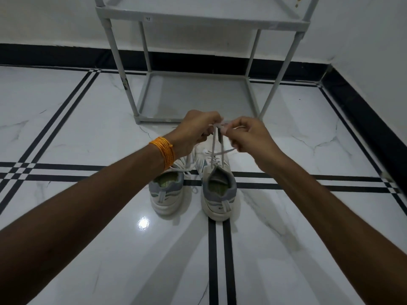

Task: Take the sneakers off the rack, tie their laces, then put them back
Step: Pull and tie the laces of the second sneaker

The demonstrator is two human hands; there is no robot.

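Marble floor [88,128], both hands [193,130] pinching right sneaker's laces [217,146]

bare forearms, orange thread wristband [166,151]

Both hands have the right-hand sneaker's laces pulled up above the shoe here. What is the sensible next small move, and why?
Probably cross or loop the two lace ends and draw them down to the shoe. The left hand and right hand pinch the laces together high above the right sneaker, with no finished bow visible; the left sneaker has loose laces too.
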